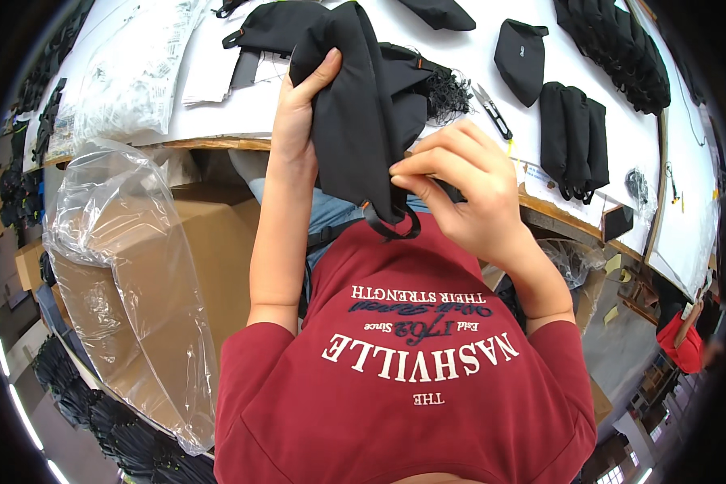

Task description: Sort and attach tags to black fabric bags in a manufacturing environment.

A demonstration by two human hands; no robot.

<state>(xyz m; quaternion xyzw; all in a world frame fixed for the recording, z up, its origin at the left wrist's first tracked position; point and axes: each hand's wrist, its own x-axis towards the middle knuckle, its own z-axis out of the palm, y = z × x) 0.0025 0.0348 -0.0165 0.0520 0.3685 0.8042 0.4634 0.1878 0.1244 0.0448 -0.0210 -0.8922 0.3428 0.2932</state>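
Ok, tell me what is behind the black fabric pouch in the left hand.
Past the pouch, other black fabric pieces on the white tabletop and blue cloth show; whatever lies directly behind it is covered.

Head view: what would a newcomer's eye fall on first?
Probably the dark red shirt with pale lettering, filling the lower middle. Just above it, the black pouch stands out, held up in the left hand, while the right hand pinches at its right edge; whether on cloth or thread is unclear. Next would come the shiny clear plastic draped over a brown box at the left.
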